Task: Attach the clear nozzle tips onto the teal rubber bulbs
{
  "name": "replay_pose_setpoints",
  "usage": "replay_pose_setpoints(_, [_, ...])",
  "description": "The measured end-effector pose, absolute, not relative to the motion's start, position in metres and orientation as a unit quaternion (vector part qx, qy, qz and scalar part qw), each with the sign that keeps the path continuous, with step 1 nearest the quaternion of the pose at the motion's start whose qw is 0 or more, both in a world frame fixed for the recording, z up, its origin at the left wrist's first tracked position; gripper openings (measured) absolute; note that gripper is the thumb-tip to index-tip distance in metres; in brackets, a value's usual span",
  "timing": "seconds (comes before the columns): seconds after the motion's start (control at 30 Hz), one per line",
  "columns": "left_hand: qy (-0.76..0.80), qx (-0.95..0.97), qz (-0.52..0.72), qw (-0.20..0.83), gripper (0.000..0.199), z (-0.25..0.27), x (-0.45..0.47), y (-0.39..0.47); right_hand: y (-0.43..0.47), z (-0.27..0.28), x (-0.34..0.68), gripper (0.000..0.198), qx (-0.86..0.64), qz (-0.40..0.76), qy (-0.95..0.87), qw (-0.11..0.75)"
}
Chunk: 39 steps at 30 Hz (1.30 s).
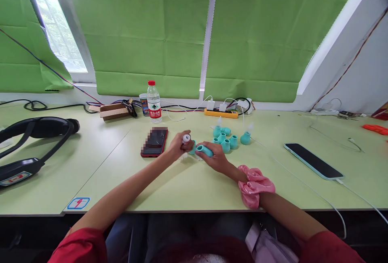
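A: What comes nearest?
B: A pink scrunchie (256, 186) on the right arm (291, 210). Just beyond, the right hand (217, 160) has its grip narrow around a teal tube (205, 150). The open end faces up and left, probably so the mouth stays uncovered.
A: And the left hand (178, 146)?
B: Its grip is closed about a white-ended object (186, 138), likely for steadiness; the fist hides the rest. A small teal piece (193, 148) shows between the hands, though I can't tell whether it is held or standing.
A: What else is on the surface (182, 192)?
B: A red-edged phone (154, 141) to the left, a black headset (47, 128) farther left, a second phone (313, 161) to the right. Slightly farther, right of centre, teal bulbs (226, 146) cluster, presumably for easy reach; one sits apart at the right.
A: And the far side?
B: A water bottle (154, 105) beside a cup (144, 105), then, to the right, a yellow power strip (220, 113), perhaps placed there to keep cords back. Behind, green blinds (145, 32) hang, with a bright window (57, 20) showing at far left.
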<state>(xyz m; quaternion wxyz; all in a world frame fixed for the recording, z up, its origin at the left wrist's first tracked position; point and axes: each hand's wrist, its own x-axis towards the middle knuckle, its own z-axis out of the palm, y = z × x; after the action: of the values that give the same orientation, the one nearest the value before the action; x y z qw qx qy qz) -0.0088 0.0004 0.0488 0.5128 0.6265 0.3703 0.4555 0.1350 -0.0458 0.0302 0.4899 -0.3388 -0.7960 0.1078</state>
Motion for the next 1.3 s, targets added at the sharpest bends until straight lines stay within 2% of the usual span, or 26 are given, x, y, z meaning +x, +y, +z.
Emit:
replay_pose_setpoints(0.07, [0.396, 0.633, 0.498, 0.44, 0.046, 0.054, -0.015, 0.005, -0.045, 0.032, 0.139, 0.012, -0.36, 0.086, -0.76, 0.533])
replay_pose_setpoints(0.13, [0.445, 0.681, 0.515, 0.271, 0.046, 0.055, -0.022, 0.01, -0.042, 0.033, 0.143, 0.013, -0.387, 0.083, -0.729, 0.559])
replay_pose_setpoints(0.23, [0.504, 0.772, 0.388, 0.017, 0.044, 0.051, -0.03, 0.017, -0.037, 0.03, 0.148, 0.014, -0.411, 0.109, -0.717, 0.552])
replay_pose_setpoints(0.33, [0.537, 0.802, 0.248, -0.088, 0.043, 0.042, -0.031, 0.021, -0.032, 0.029, 0.151, 0.015, -0.421, 0.113, -0.72, 0.54])
replay_pose_setpoints(0.47, [0.539, 0.816, 0.174, -0.116, 0.039, 0.031, -0.027, 0.024, -0.02, 0.042, 0.15, 0.015, -0.428, 0.065, -0.723, 0.538])
replay_pose_setpoints(0.57, [0.527, 0.824, 0.174, -0.112, 0.036, 0.025, -0.028, 0.026, -0.001, 0.055, 0.149, 0.017, -0.44, 0.042, -0.747, 0.497])
replay_pose_setpoints(0.77, [0.52, 0.82, 0.215, -0.104, 0.026, 0.02, -0.031, 0.029, 0.046, 0.057, 0.153, 0.017, -0.549, 0.045, -0.792, 0.263])
replay_pose_setpoints(0.87, [0.506, 0.822, 0.241, -0.103, 0.023, 0.017, -0.031, 0.03, 0.055, 0.05, 0.159, 0.02, -0.563, 0.06, -0.798, 0.205])
replay_pose_setpoints(1.03, [0.443, 0.831, 0.325, -0.087, 0.023, 0.018, -0.03, 0.026, 0.05, 0.056, 0.173, 0.034, -0.558, 0.043, -0.792, 0.244])
replay_pose_setpoints(1.13, [0.388, 0.847, 0.358, -0.053, 0.025, 0.023, -0.031, 0.021, 0.049, 0.066, 0.185, 0.037, -0.583, -0.039, -0.739, 0.334])
replay_pose_setpoints(1.2, [0.357, 0.864, 0.353, -0.041, 0.028, 0.024, -0.03, 0.018, 0.052, 0.067, 0.193, 0.046, -0.607, -0.101, -0.699, 0.365])
replay_pose_setpoints(1.3, [0.338, 0.884, 0.321, -0.041, 0.03, 0.023, -0.026, 0.015, 0.062, 0.06, 0.205, 0.058, -0.66, -0.092, -0.676, 0.314])
